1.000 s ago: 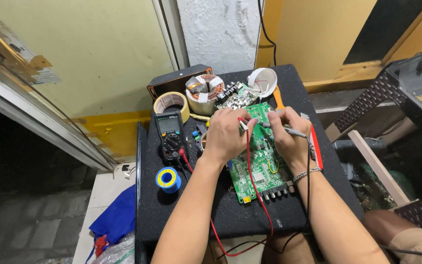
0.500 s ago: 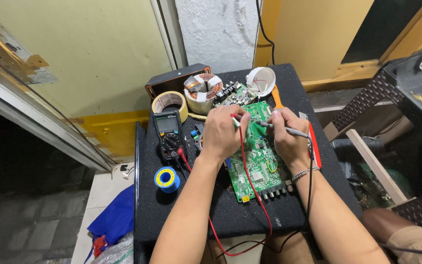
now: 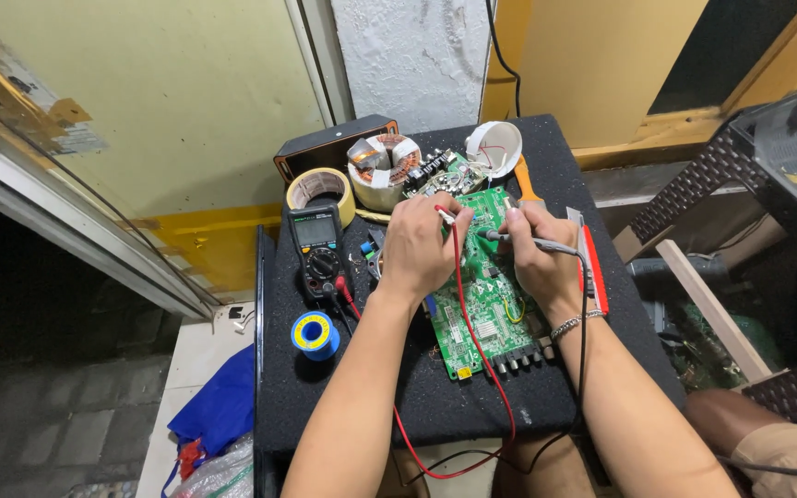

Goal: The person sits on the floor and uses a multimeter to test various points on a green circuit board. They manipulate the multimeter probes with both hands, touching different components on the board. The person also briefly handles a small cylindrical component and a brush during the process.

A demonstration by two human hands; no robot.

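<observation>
A green circuit board (image 3: 481, 304) lies on a black mat (image 3: 417, 406) over a small table. My left hand (image 3: 422, 244) pinches the red test probe (image 3: 445, 217), its tip on the board's upper left part; the red lead (image 3: 477, 350) runs back toward me. My right hand (image 3: 537, 249) holds the black test probe (image 3: 532, 243) like a pen, tip against the board near the top. A black multimeter (image 3: 318, 244) with a dial sits left of my left hand, both leads plugged into its lower end.
A tape roll (image 3: 317, 189), a copper-wound coil (image 3: 382, 171), a white cup (image 3: 495, 148) and a second small board (image 3: 440, 171) crowd the mat's far edge. A blue-and-yellow solder spool (image 3: 314, 334) lies near left. An orange-handled tool (image 3: 528, 184) and a red tool (image 3: 592, 272) lie to the right. A blue bag (image 3: 219, 415) sits on the floor.
Both hands have shifted slightly up the board, with the probe tips now nearer its top edge. Nothing else on the mat moved.
</observation>
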